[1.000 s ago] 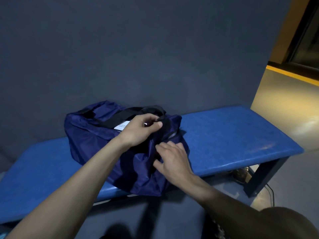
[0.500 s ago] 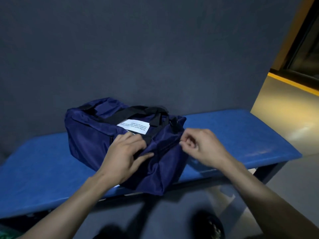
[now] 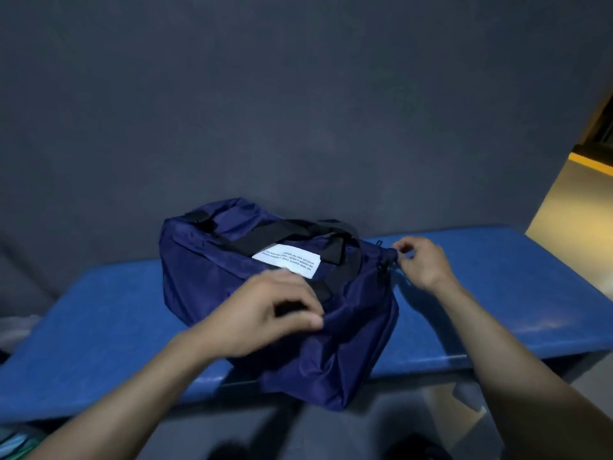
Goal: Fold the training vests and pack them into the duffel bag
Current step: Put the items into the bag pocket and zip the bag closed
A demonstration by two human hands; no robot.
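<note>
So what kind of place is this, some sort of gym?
Probably a sports changing area or gym, though that is a guess. A blue padded bench stands against a plain dark wall, and a navy duffel bag with black straps sits on it.

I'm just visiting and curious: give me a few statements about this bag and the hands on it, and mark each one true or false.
1. The duffel bag sits on a blue bench. True.
2. The right hand lies flat on the bench. False: it pinches the bag's end, by the zip.
3. A white label shows on top of the bag. True.
4. The left hand grips the bag's fabric near its front. True.
5. The bag's straps are bright red. False: they are black.
6. A folded vest lies on the bench beside the bag. False: no vest shows there.
</note>
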